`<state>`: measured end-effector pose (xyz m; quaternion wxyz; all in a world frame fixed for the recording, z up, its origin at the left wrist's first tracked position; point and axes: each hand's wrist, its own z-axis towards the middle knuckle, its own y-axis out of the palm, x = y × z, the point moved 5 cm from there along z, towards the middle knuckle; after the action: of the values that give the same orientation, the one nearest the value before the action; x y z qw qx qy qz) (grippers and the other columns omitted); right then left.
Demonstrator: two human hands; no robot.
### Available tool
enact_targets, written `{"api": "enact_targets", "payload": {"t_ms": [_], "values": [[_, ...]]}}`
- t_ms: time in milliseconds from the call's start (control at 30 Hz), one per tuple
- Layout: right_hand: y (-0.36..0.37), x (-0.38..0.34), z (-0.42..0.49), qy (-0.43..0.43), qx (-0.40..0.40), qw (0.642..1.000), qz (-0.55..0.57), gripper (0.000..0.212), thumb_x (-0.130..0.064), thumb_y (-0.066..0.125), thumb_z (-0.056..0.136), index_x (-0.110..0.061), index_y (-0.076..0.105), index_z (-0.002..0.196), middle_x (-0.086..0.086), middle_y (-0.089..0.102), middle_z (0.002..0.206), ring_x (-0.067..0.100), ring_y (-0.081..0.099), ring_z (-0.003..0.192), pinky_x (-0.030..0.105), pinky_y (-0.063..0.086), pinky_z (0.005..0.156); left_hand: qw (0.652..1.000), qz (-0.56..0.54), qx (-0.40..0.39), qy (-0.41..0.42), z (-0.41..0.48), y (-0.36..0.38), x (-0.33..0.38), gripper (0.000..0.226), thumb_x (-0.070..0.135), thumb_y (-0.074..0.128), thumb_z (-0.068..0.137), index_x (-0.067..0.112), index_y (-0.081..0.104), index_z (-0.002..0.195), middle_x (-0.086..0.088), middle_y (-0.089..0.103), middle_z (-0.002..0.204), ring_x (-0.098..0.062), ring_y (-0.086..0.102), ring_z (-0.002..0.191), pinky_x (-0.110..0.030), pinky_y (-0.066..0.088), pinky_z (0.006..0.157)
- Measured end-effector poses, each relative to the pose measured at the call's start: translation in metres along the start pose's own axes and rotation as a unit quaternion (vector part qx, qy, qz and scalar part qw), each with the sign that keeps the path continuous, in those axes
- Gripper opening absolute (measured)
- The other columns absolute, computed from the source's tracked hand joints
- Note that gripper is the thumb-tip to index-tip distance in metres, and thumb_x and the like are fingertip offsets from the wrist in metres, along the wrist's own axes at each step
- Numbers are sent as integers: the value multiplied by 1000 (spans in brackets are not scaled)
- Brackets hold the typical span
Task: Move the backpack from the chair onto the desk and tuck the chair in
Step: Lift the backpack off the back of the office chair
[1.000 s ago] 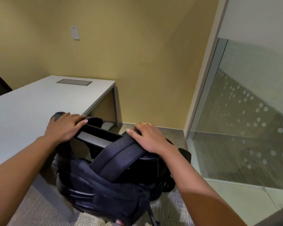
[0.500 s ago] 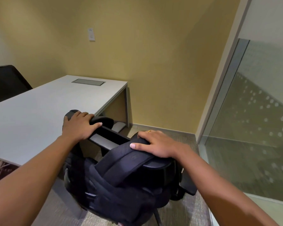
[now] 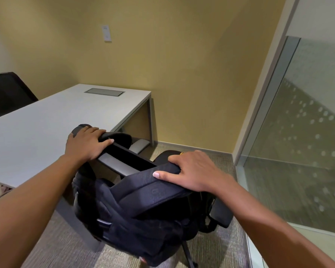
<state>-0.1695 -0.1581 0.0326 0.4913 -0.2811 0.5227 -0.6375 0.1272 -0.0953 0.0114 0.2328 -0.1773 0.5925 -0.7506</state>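
Backpack [image 3: 143, 215] now nearer desk [image 3: 46, 132] edge

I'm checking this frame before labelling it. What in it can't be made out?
- Chair seat, head view: covered by the backpack.
- Left hand fingertips: curled over the chair's top edge, so the grip is unclear.
- Second chair: cut off by the left edge.
- Under the desk: hidden by its top.
- Wall plate: too small to identify.
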Motion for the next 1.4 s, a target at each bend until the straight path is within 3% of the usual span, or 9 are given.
{"api": "enact_targets", "payload": {"t_ms": [167,233,300,367,433,567,833,1133,1400], "values": [[-11,-4,-19,21,57,998,-31,62,-80,24,74,-22,26,53,-8,31,44,4,26,43,28,17,48,1000,-4,3,-4,-2,-2,4,60,64,32,85,25,46,129,-2,46,139,-25,33,132,-55,26,104],[-13,-4,-22,30,65,997,-22,54,-76,26,77,-26,34,60,-12,39,54,6,35,53,30,23,57,1000,-8,5,-5,-3,-2,6,60,64,33,85,24,47,128,-3,47,138,-25,33,131,-56,25,104],[-10,-1,-28,31,59,998,2,48,-71,26,81,-31,50,93,-9,56,88,14,47,86,31,32,77,1000,-12,8,-6,-5,-3,9,61,64,32,85,24,48,127,-4,48,137,-26,34,131,-57,24,103],[-1,3,-38,19,19,999,36,64,-73,30,79,-37,32,131,-5,43,132,14,31,124,36,21,104,1000,-12,8,-4,-6,-4,11,62,65,31,84,24,48,127,-4,48,137,-26,34,131,-58,23,103],[9,4,-47,2,-20,998,53,84,-79,39,71,-40,10,140,-5,23,148,10,11,137,40,6,112,1000,-12,4,-2,-8,-4,12,63,66,30,84,24,48,127,-4,48,137,-26,33,132,-59,22,104],[11,4,-46,-2,-15,1000,18,89,-74,48,71,-34,14,142,4,28,145,20,17,135,52,13,112,1000,-14,1,-4,-10,-3,12,65,67,28,84,24,47,129,-5,47,139,-27,32,132,-59,22,104],[7,5,-43,-7,-12,999,34,75,-66,52,72,-35,31,136,6,42,135,20,27,127,49,20,108,1000,-20,-1,-4,-12,-5,14,66,68,27,83,23,48,127,-7,49,136,-28,33,131,-59,22,104],[10,4,-39,11,29,997,74,64,-60,47,69,-32,49,126,5,54,118,20,38,116,57,31,100,1000,-20,5,-1,-13,-6,15,65,67,28,84,22,48,127,-7,50,135,-29,34,130,-59,23,104],[-7,13,-41,-23,75,995,57,45,-24,56,76,-14,60,119,15,62,102,33,52,95,47,43,84,1000,-20,7,-5,-11,-6,16,65,66,28,84,22,48,127,-7,50,135,-29,35,130,-59,23,104]]}}
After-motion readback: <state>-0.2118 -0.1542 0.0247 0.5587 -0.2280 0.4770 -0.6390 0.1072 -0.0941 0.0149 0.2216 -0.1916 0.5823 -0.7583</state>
